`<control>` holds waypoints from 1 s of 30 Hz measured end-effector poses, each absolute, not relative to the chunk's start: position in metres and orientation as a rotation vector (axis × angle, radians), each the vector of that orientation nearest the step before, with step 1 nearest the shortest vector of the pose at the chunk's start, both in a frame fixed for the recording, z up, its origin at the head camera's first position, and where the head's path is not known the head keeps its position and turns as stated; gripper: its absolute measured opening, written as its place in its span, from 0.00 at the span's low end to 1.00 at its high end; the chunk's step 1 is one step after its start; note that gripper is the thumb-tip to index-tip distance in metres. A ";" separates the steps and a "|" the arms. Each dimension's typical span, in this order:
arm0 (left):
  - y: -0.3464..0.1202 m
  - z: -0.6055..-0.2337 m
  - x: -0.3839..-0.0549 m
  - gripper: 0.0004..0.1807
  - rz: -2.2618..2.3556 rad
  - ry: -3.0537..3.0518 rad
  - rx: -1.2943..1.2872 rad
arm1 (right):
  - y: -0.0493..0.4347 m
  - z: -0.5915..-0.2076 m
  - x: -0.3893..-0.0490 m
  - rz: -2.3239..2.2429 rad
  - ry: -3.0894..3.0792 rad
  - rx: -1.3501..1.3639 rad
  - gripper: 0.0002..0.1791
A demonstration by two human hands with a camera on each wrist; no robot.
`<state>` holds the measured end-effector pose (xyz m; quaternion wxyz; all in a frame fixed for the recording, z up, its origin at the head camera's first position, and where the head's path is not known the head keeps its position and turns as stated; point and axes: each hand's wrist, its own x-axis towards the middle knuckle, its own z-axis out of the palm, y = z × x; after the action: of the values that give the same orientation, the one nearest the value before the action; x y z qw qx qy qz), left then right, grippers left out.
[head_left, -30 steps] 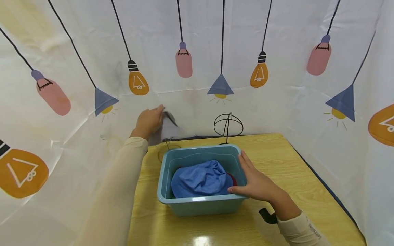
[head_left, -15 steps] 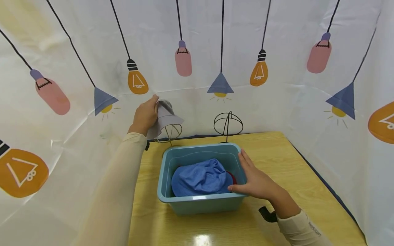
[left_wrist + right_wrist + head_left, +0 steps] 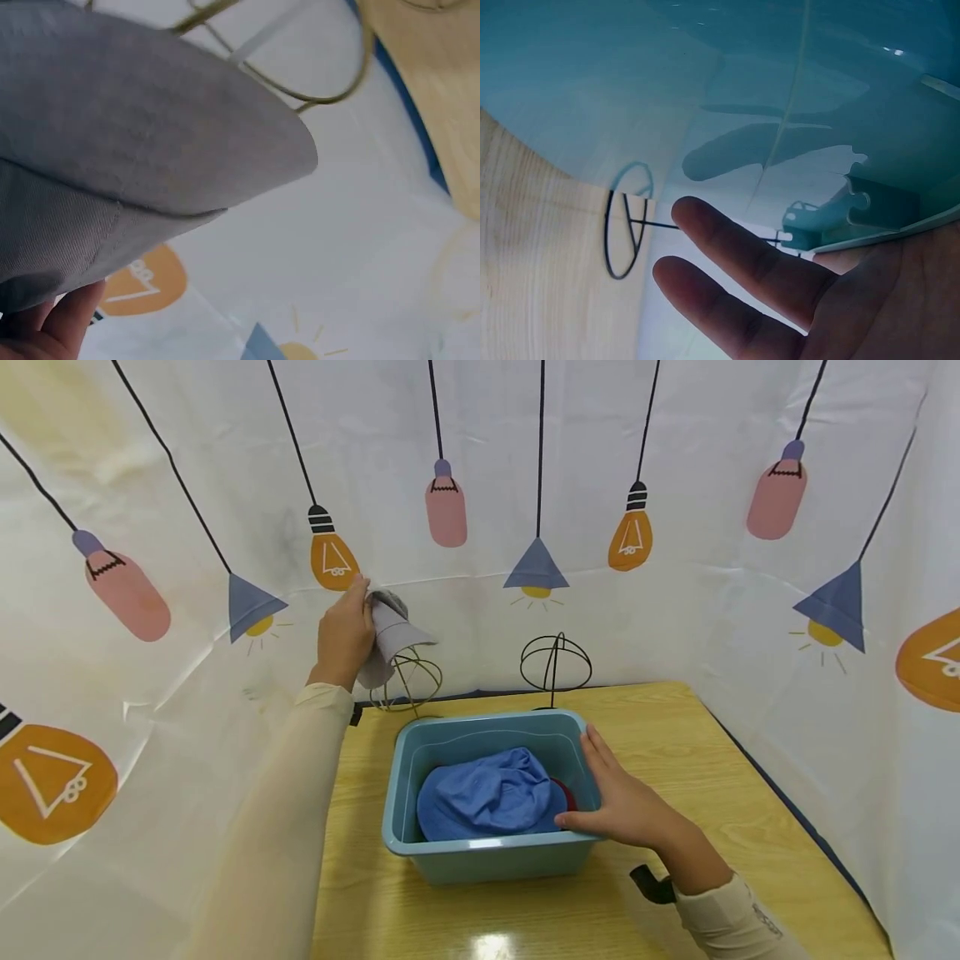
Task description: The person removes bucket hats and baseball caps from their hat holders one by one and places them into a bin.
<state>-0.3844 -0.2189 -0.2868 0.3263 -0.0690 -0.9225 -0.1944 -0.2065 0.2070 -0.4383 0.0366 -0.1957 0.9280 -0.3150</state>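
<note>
Above and left of the tub, my left hand (image 3: 345, 631) pinches a grey brimmed hat (image 3: 393, 631) by its crown. In the left wrist view the hat's brim (image 3: 187, 112) spreads wide and hides most of the fingers. Behind the hat stands a brass-coloured wire hat stand (image 3: 420, 681), with the brim in front of its left part. My right hand (image 3: 626, 802) rests on the right end of the blue-green plastic tub (image 3: 502, 860), with fingers fairly straight. A crumpled blue hat (image 3: 495, 797) lies in the tub, over something dark red (image 3: 564, 795).
A black wire hat stand (image 3: 555, 664) stands behind the tub at the back of the wooden table (image 3: 750, 843). White sheeting (image 3: 480, 610) printed with lamps and bulbs hangs close around the back and both sides.
My left hand has lifted the grey hat up and left, from low beside the brass-coloured stand, whose wire top now shows. My right hand and the tub have stayed in place.
</note>
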 end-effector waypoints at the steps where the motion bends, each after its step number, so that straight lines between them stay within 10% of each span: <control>1: -0.219 -0.284 -0.384 0.24 -0.520 -2.398 -0.180 | 0.207 -0.438 -0.206 -0.966 2.851 -0.602 0.74; 30: -0.166 -0.247 -0.348 0.26 -0.473 -2.342 -0.435 | 0.207 -0.439 -0.204 -0.983 2.859 -0.609 0.73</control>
<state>-0.3485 -0.1657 -0.2474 0.3491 -0.1678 -0.9037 -0.1825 -0.2044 0.2066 -0.4393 0.0291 -0.1973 0.9267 -0.3186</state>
